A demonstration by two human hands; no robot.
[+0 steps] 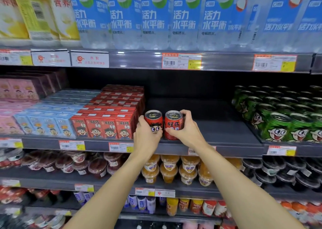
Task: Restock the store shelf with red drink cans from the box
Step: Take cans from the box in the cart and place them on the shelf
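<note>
Reaching forward with both forearms, palms turned inward toward each other. Gripping one red can (pixel 154 124) with the left hand (pixel 147 136), fingers curled round its left side and lower front, a cartoon face showing above the knuckles. Gripping the other red can (pixel 173 125) with the right hand (pixel 184 130), thumb across the front, fingers hooked over the rim (top edge partly covered). Standing upright, both cans, just beside each other at the front edge of the dark shelf (pixel 217 129), whether resting on it or held just above, impossible to tell.

Leaving bare shelf stretching behind and to the right of the cans. Touching or nearly touching the left can, red milk cartons (pixel 104 125); further left, blue cartons (pixel 43 124) and pink cartons (pixel 10 106). Filling the right end, green cans (pixel 282 120). Lining the shelf above, water bottles (pixel 153 19); hanging on the shelf edges, price tags (pixel 181 61). Sitting on the shelf below, orange fruit cups (pixel 170 169).
</note>
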